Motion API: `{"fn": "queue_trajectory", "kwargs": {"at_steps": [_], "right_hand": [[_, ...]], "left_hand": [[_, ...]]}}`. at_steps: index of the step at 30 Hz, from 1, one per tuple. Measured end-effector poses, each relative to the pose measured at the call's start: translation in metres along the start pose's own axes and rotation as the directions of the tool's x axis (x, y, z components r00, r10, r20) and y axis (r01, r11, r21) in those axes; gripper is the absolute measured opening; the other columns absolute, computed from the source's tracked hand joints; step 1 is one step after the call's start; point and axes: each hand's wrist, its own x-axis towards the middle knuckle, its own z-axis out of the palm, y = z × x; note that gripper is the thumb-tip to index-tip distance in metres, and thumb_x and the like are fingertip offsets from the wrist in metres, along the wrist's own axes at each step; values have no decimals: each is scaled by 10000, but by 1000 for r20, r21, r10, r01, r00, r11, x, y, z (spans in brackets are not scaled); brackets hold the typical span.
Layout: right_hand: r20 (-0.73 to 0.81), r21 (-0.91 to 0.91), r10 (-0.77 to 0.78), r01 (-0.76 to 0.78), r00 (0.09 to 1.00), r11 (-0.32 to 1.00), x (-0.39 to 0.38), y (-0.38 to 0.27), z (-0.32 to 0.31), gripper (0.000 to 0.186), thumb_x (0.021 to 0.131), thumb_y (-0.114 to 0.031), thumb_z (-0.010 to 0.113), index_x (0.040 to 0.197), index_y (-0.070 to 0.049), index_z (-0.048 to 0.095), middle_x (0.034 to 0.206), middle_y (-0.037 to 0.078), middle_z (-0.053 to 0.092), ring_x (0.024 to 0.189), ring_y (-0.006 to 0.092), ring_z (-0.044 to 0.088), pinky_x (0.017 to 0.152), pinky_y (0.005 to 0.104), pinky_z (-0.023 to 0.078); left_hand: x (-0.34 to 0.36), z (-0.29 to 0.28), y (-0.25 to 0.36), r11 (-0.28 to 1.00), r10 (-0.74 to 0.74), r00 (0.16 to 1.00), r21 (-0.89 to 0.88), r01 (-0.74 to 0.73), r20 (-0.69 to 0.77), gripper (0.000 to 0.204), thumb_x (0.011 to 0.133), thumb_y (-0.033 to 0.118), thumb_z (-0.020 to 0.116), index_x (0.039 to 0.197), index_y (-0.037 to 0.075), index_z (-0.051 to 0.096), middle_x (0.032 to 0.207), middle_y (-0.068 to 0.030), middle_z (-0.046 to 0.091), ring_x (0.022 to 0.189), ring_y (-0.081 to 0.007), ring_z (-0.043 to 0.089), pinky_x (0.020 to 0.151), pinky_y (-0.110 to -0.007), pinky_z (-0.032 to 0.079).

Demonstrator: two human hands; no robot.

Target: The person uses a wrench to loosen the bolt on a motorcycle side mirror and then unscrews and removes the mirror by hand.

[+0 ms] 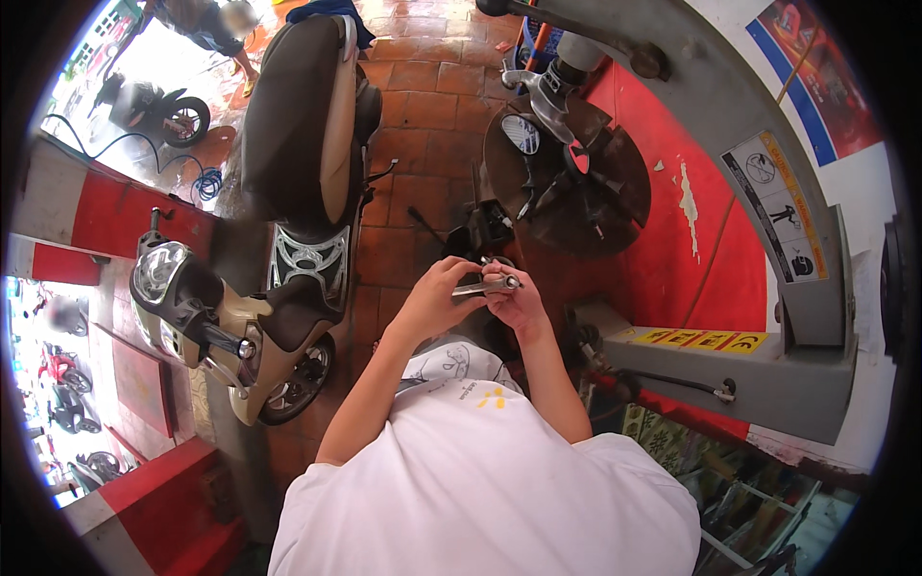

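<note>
In front of my chest both hands are closed on a short, shiny silver metal piece [477,287] with a rounded right end. My left hand [432,296] grips its left part between thumb and fingers. Wrapped around the other end are the fingers of my right hand [520,305]. The hands cover much of the piece, so its exact kind is unclear. Just beyond them, low down, are dark mechanical parts [490,226], partly hidden by my hands.
A beige scooter with a dark seat [283,125] stands close on my left. At right is a grey tyre-changing machine [816,355]; loose mirrors [521,135] lie on its round turntable [615,197]. A person [206,24] and a dark motorbike [144,106] are at far left.
</note>
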Motion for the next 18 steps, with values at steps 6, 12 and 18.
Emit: {"fn": "queue_trajectory", "kwargs": {"at_steps": [6, 12, 18], "right_hand": [[52, -5, 39, -38, 998, 999, -1, 12, 36, 243, 1062, -207, 361, 920, -88, 518, 636, -32, 512, 496, 49, 430, 458, 206, 331], [-114, -248, -58, 28, 992, 968, -2, 8, 53, 222, 1054, -237, 431, 963, -75, 555, 634, -37, 485, 503, 57, 428, 468, 209, 347], [-201, -578, -572, 375, 795, 725, -8, -25, 37, 227, 1035, -256, 505, 1027, -49, 598, 769, 20, 605, 631, 108, 532, 569, 240, 442]], "left_hand": [[-3, -11, -1, 995, -41, 998, -89, 46, 51, 307, 790, 113, 764, 1054, 3, 655, 965, -125, 660, 895, -305, 668, 807, -377, 531], [-8, -20, 4, 993, -13, 1000, -120, 11, -22, 149, 814, -16, 690, 959, -11, 656, 889, -128, 626, 806, -282, 652, 703, -354, 511], [-17, -30, -31, 874, -275, 932, -465, 141, -236, 104, 955, 107, 633, 1016, 23, 623, 826, -5, 615, 755, -78, 590, 645, -233, 470]]}}
